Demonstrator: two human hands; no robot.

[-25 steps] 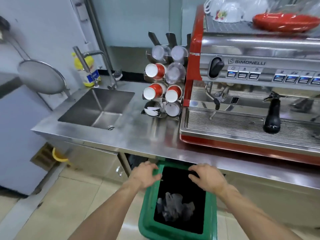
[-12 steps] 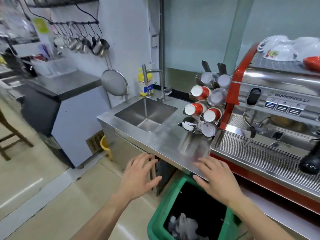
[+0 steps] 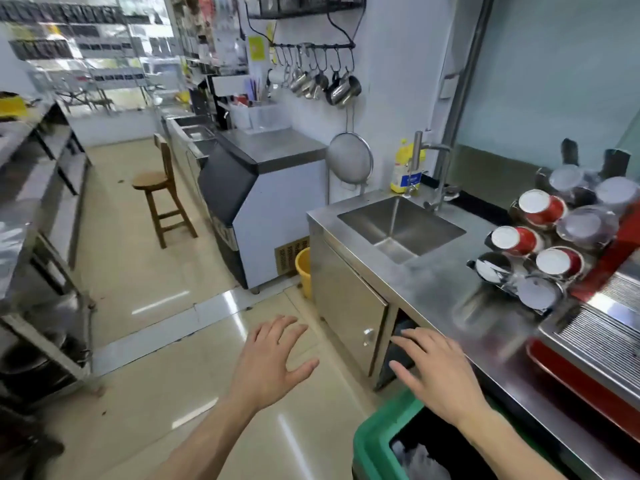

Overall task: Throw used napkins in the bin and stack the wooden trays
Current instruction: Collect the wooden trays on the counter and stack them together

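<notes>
The green bin [image 3: 375, 436] with a black liner stands on the floor at the bottom right, partly under the steel counter. Crumpled grey-white napkins [image 3: 420, 462] lie inside it. My left hand [image 3: 273, 362] hovers over the floor to the left of the bin, empty, fingers spread. Just above the bin's far rim, by the counter front, my right hand [image 3: 438, 374] is also empty with its fingers apart. No wooden tray is in view.
A steel counter [image 3: 443, 292] with a sink [image 3: 401, 226] runs along the right, with a cup dispenser [image 3: 540, 251] and a red espresso machine [image 3: 595, 341]. A yellow bucket [image 3: 304, 271], an ice machine [image 3: 263, 202] and a wooden stool [image 3: 162, 195] stand along the aisle. Steel shelving [image 3: 38, 258] lines the left.
My view has swung left from the bin and counter toward the aisle. Both hands have lifted off the bin's rim and opened; the bin now sits at the bottom right corner.
</notes>
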